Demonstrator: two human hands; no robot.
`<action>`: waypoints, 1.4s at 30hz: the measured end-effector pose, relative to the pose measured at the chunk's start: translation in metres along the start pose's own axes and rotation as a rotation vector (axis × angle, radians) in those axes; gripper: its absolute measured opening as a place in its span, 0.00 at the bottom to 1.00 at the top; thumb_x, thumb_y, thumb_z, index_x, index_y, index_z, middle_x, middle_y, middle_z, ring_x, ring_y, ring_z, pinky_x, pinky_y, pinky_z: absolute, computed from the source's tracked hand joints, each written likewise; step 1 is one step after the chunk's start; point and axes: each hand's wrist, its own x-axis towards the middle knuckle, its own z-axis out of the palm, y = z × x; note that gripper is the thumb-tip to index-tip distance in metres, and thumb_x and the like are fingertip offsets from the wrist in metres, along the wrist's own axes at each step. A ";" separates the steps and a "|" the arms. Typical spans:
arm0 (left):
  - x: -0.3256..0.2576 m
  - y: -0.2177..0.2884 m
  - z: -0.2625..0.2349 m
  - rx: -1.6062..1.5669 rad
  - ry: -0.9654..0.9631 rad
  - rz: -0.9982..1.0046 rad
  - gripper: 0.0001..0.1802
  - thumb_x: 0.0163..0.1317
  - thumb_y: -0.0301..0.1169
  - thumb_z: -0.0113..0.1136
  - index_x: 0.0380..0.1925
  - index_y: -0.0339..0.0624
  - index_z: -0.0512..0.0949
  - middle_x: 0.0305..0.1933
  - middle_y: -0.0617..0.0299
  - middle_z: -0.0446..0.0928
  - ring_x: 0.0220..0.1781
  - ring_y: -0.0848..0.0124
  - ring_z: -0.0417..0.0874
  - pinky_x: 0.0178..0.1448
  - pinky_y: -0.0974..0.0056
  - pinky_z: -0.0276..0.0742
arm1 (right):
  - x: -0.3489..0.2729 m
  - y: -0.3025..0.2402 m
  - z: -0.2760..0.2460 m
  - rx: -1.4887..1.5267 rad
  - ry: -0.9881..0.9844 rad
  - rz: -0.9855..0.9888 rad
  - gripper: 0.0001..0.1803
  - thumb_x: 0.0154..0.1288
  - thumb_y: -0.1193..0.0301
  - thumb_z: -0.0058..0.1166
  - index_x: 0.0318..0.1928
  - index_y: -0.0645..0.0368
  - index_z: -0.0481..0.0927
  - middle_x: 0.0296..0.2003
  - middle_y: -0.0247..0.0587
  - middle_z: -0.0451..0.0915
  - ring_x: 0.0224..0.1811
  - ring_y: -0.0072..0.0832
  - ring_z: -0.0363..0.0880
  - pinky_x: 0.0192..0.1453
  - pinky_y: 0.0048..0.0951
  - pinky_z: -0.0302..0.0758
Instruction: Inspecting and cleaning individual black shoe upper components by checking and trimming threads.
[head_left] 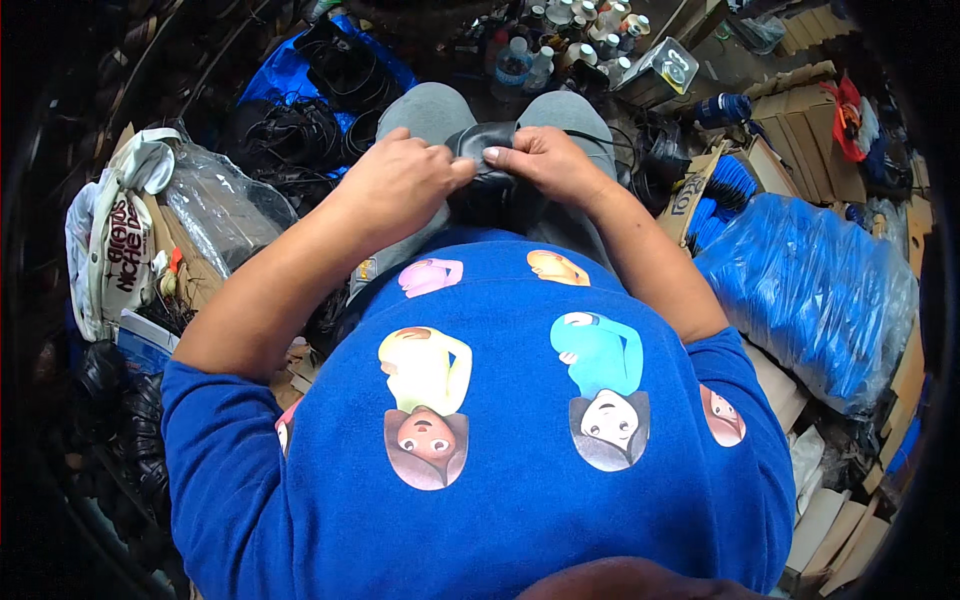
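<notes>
Between my knees a smooth, shiny black leather piece [484,150] is held up in both hands; its full shape is partly hidden by my fingers. My left hand [408,180] closes on its left side, with the fingers curled and the tips at the leather. On the other side my right hand [555,168] grips it, the thumb lying across the top and the fingers folded behind. A thin black cord [605,138] runs off to the right past my knee; where it starts I cannot tell.
Beyond my left knee are tangled black items [290,135] on blue plastic [275,75]. Several bottles [513,65] stand ahead. At right lie a large plastic-wrapped blue bundle [815,300] and cardboard boxes [805,130]. A white cloth bag [125,235] and clear plastic [220,205] are at left.
</notes>
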 end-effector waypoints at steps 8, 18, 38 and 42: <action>-0.072 -0.054 -0.007 -0.115 -0.170 -0.345 0.11 0.49 0.21 0.51 0.35 0.41 0.73 0.33 0.53 0.75 0.41 0.54 0.77 0.47 0.57 0.71 | -0.005 0.008 -0.032 0.343 -0.037 0.024 0.15 0.61 0.60 0.56 0.30 0.60 0.82 0.22 0.26 0.77 0.23 0.12 0.69 0.27 0.18 0.66; -0.059 -0.048 0.000 -1.987 0.985 -0.250 0.08 0.66 0.32 0.50 0.34 0.39 0.73 0.35 0.58 0.76 0.37 0.66 0.78 0.52 0.62 0.73 | -0.009 -0.022 -0.018 -0.256 0.053 0.027 0.20 0.61 0.56 0.56 0.24 0.62 0.79 0.16 0.25 0.69 0.19 0.14 0.62 0.23 0.24 0.60; 0.008 -0.005 0.059 -2.177 0.297 -0.740 0.17 0.63 0.37 0.55 0.46 0.38 0.68 0.44 0.55 0.75 0.40 0.70 0.79 0.47 0.66 0.74 | -0.044 -0.003 -0.048 -0.681 0.230 -0.113 0.21 0.46 0.56 0.65 0.42 0.49 0.81 0.29 0.41 0.77 0.33 0.38 0.77 0.41 0.35 0.72; 0.021 0.001 0.057 -2.189 0.105 -0.740 0.11 0.62 0.35 0.56 0.39 0.41 0.72 0.37 0.62 0.78 0.37 0.75 0.80 0.43 0.71 0.75 | -0.055 -0.003 -0.043 -0.642 0.190 -0.186 0.14 0.50 0.59 0.62 0.36 0.52 0.80 0.29 0.41 0.77 0.34 0.38 0.77 0.42 0.36 0.71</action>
